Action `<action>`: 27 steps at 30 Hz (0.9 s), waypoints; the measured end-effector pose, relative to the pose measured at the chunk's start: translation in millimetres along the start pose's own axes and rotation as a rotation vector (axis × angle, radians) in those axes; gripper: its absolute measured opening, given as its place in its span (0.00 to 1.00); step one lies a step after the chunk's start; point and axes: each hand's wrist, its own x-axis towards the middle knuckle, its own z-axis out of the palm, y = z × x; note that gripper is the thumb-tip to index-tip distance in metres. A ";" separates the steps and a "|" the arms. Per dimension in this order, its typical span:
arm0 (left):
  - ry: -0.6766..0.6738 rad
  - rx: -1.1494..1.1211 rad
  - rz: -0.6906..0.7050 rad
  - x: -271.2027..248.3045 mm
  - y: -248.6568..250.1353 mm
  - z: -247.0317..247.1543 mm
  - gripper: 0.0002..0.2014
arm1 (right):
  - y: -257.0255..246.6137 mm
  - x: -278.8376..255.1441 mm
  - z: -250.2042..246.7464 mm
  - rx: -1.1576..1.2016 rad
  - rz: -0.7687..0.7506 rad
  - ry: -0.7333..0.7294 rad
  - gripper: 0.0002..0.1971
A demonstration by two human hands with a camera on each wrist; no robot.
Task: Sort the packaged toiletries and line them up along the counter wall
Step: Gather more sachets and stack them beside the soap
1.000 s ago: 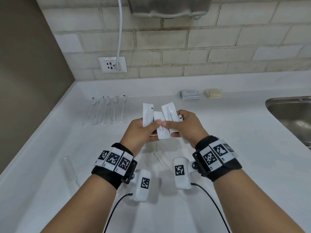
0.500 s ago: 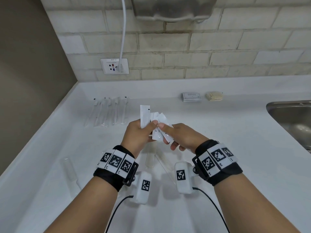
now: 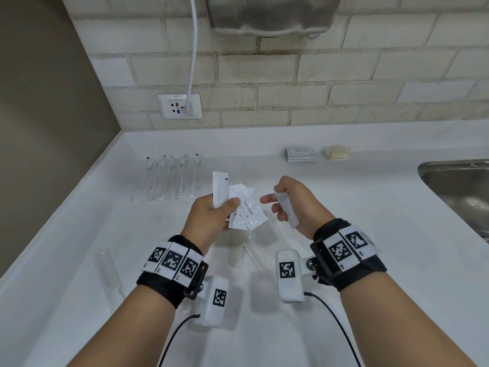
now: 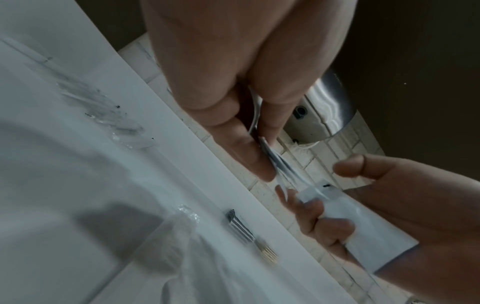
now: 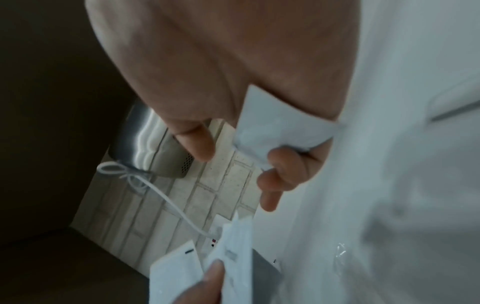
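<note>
My left hand (image 3: 211, 213) pinches a fan of several white toothpaste sachets (image 3: 244, 209) between thumb and fingers, held above the white counter (image 3: 370, 234). In the left wrist view the sachets (image 4: 279, 164) show edge-on under my thumb. My right hand (image 3: 288, 205) is a little to the right of the fan and grips one white sachet (image 3: 287, 210) with its lower fingers curled round it; the right wrist view shows that sachet (image 5: 275, 127) against the palm, index finger and thumb straight. Clear-wrapped toothbrushes (image 3: 172, 178) lie in a row at the back left.
A grey packet stack (image 3: 301, 154) and a tan packet stack (image 3: 336, 152) sit by the tiled wall. Clear-wrapped items (image 3: 235, 256) lie under my hands and another (image 3: 107, 268) at the left. A steel sink (image 3: 460, 192) is on the right, a socket (image 3: 180, 105) on the wall.
My hands were together on the fan of sachets; now my right hand has drawn away to the right with one sachet, and the left keeps the others.
</note>
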 end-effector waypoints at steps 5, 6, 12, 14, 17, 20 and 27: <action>-0.023 0.023 -0.012 -1.3 -1.0 -1.7 0.08 | -4.7 -7.9 2.3 0.133 -0.030 -0.014 0.07; -0.023 0.024 -0.012 -1.4 -0.9 -1.5 0.08 | -4.4 -8.5 1.9 0.154 -0.035 -0.033 0.07; -0.028 0.022 -0.003 -2.2 -0.7 -1.3 0.09 | -0.4 -10.0 -1.2 -0.029 -0.074 -0.050 0.07; -0.031 0.021 0.000 -2.4 -0.9 -1.0 0.08 | -0.2 -10.0 0.0 -0.103 -0.081 -0.015 0.09; -0.021 0.025 0.003 -2.5 -0.6 -1.5 0.09 | 1.1 -7.8 1.2 -0.099 -0.100 0.041 0.08; 0.000 0.025 0.004 -1.4 0.3 -2.7 0.08 | 0.9 -2.9 -0.3 -0.200 -0.116 0.136 0.09; -0.001 0.032 0.003 0.7 -0.4 -1.5 0.08 | -2.1 -4.4 0.9 -0.240 -0.131 0.121 0.15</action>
